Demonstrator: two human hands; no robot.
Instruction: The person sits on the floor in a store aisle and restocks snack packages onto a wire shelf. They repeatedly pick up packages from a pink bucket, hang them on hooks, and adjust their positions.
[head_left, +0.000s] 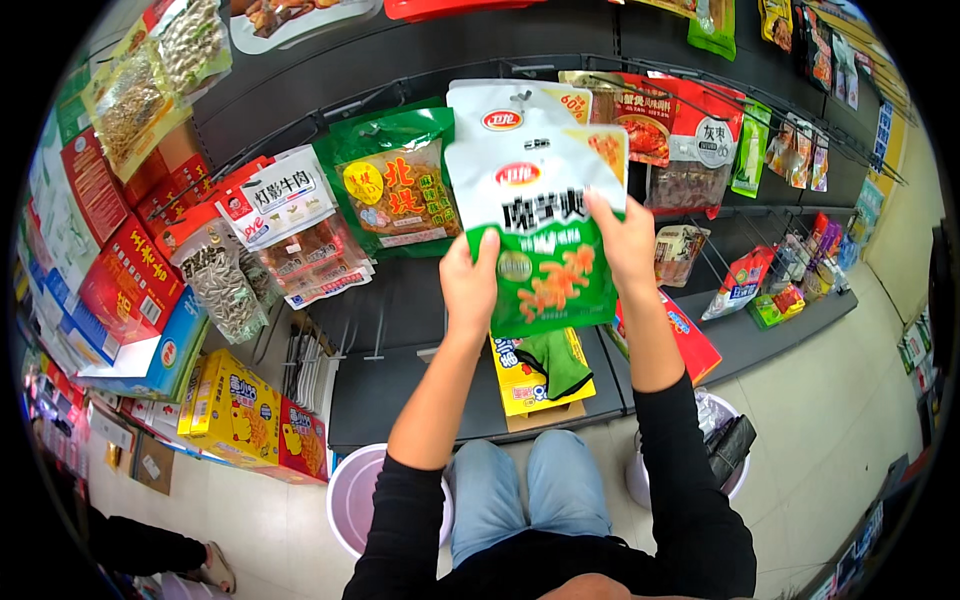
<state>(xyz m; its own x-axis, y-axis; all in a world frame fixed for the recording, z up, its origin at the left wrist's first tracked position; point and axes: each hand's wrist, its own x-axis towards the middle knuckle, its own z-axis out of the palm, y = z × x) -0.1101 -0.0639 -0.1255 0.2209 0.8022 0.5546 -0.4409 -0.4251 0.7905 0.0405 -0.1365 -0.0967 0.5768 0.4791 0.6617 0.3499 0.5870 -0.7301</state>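
Both hands hold a white and green snack pouch in front of the hanging rack. My left hand (471, 281) grips its lower left edge, thumb on the front. My right hand (626, 236) grips its right edge with the thumb near the top. The snack pouch (551, 277) shows orange strips on green. Right behind it is a similar white-topped pouch (480, 101). To the left hang a green snack bag (397, 180) and a white and red meat snack bag (300, 217). A red-topped bag of dates (694, 157) hangs at the right.
A green cloth (559, 364) lies on a yellow carton (517, 382) on the bottom shelf (405, 397). A pink basin (356, 502) and a filled pale bin (637, 480) stand on the floor beside my knees. Cartons (240, 409) are stacked left; another person's foot (217, 566) shows lower left.
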